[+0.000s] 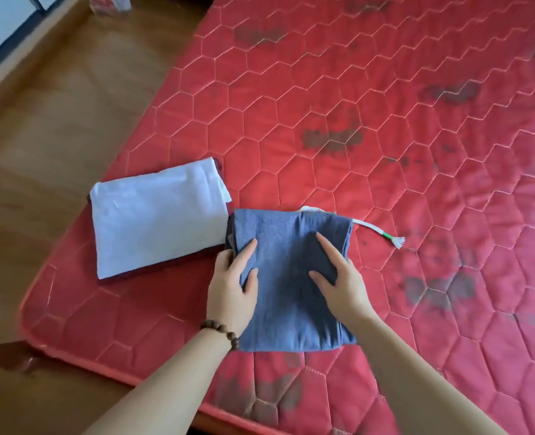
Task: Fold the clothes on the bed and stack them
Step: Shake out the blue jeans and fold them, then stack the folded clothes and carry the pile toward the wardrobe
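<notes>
A folded blue garment (291,277) with a white drawstring (379,233) lies on the red quilted mattress (354,120) near its front edge. My left hand (231,284) holds its left side, thumb and forefinger on top and the other fingers curled over the edge. My right hand (338,277) holds the right side the same way, with its outer fingers hidden past the edge. A folded white garment (156,218) lies just to the left on top of a darker folded piece (153,269), its corner touching the blue one.
The mattress corner (31,312) is to the left, with brown wooden floor (56,120) beyond it. Dark stains dot the mattress. A blurred red and clear object (109,4) stands on the floor at the top.
</notes>
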Available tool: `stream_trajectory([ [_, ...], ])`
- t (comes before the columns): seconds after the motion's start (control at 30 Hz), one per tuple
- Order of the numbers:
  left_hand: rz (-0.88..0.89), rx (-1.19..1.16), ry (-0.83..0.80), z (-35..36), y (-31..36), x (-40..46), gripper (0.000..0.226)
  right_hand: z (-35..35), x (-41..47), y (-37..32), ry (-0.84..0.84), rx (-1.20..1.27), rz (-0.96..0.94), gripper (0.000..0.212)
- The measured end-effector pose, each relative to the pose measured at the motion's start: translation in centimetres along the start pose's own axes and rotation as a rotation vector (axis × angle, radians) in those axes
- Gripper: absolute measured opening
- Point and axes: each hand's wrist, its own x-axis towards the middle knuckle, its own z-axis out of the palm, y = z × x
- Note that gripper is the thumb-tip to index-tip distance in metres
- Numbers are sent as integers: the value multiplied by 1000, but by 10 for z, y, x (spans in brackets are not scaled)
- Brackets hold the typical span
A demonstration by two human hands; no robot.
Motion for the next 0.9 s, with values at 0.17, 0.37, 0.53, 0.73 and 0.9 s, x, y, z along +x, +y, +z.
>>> stream_trajectory([
  [0.17,-69,120,-92,4,-19,10,55,20,7,-4,-21,-118,111,65],
  [0.37,288,583,-6,17,24,21,51,35,15,-15,417,-713,-255,55],
  [0.53,304,723,-236,46,-12,24,59,59,38,9,119,-848,-341,61],
  [0.73,304,696,-271,47,-30,22,70,48,33,36,41,-804,-355,63],
  [0.9,279,619,-213,52,-42,22,69,55,31,50,114,-753,-317,63],
])
